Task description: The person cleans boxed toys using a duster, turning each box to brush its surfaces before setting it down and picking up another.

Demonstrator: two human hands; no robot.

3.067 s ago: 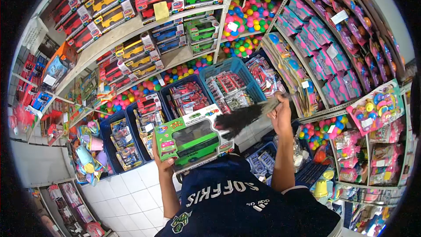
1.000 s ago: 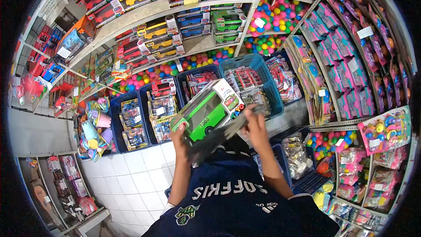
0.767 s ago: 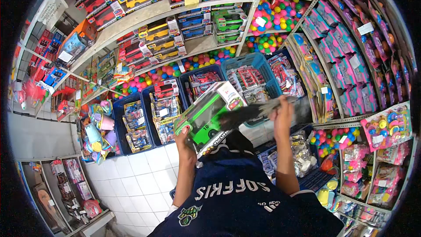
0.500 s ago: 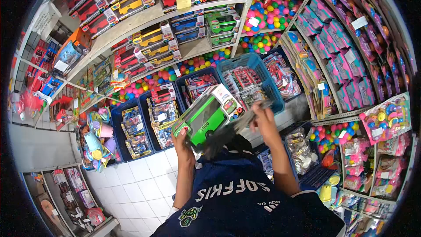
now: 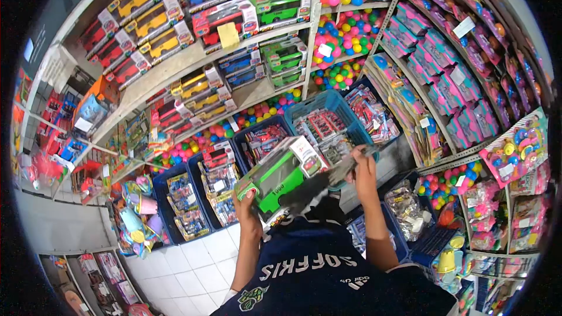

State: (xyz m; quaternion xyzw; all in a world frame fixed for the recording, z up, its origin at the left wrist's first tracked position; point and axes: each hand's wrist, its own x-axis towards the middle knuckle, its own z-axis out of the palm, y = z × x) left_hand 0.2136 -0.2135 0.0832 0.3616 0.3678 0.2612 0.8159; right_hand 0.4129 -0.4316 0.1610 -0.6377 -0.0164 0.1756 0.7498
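My left hand (image 5: 248, 213) is closed on the lower left end of a boxed toy bus (image 5: 275, 182). The bus is green, numbered 1000, and shows through the clear window of its tilted box. My right hand (image 5: 364, 171) is closed on a dark grey cloth (image 5: 335, 177), smeared by motion. The cloth stretches from that hand across the box's lower right side, where its black end (image 5: 301, 192) hides part of the box. Whether the cloth presses on the box I cannot tell.
Shelves of boxed toy buses (image 5: 281, 9) stand ahead, with colourful plastic balls (image 5: 345, 32) beside them. Below are blue baskets (image 5: 170, 199) and a teal basket (image 5: 355, 120) of packaged toys. Racks of pink and teal packs (image 5: 451, 82) rise on the right. White tiles (image 5: 175, 269) cover the floor.
The dark cloth has shifted along the box's lower right side, and my right hand sits slightly lower and farther right. The box has moved slightly right. The view has tilted upward.
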